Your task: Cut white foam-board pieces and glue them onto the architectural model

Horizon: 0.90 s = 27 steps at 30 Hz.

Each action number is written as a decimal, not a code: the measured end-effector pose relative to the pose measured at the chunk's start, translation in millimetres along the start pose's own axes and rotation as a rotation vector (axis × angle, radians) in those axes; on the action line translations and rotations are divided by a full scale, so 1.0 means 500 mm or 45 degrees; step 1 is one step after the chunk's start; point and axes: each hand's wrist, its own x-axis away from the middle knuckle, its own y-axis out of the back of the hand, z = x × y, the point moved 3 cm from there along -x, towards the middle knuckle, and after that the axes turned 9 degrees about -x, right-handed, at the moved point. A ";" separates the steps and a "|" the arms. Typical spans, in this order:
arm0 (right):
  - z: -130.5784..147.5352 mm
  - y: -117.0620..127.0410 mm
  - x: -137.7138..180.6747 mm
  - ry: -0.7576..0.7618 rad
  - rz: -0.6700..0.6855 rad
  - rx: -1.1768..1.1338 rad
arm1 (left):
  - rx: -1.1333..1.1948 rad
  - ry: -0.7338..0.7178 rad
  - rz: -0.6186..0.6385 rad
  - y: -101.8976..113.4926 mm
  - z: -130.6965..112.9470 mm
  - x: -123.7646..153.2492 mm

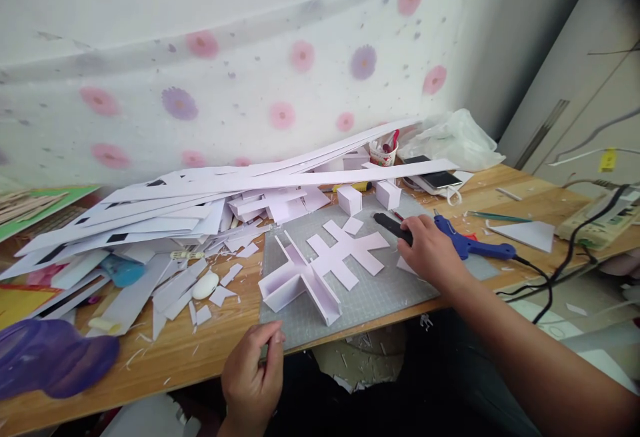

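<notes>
My right hand point(433, 250) has its fingers closed on the near end of a black utility knife point(393, 228), low over the right part of a grey cutting mat point(373, 300). My left hand point(255, 370) is loosely curled at the mat's front left corner, thumb against forefinger, with nothing visible in it. Just beyond it on the mat stands a white branching piece with raised walls point(300, 280), open at the top. To its right lies a flat white branching cut-out point(343, 254), with a small white square point(353, 226) close by.
Two white boxes point(349, 201) stand at the mat's back. A blue glue gun point(470, 240) with a black cord lies right of my right hand. Long white board strips point(240, 187) and scraps cover the left and back. A purple translucent object point(57, 357) sits front left.
</notes>
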 end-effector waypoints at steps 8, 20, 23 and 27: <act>0.019 -0.053 -0.032 0.040 0.053 -0.021 | -0.015 0.245 -0.004 -0.022 0.038 0.015; -0.041 0.009 0.060 0.183 0.302 0.160 | -0.008 0.319 -0.018 -0.030 0.056 0.034; -0.059 0.016 0.080 0.203 0.387 0.245 | -0.039 0.316 -0.035 -0.035 0.053 0.034; -0.049 0.018 0.072 0.175 0.463 0.284 | -0.057 0.329 -0.048 -0.038 0.051 0.032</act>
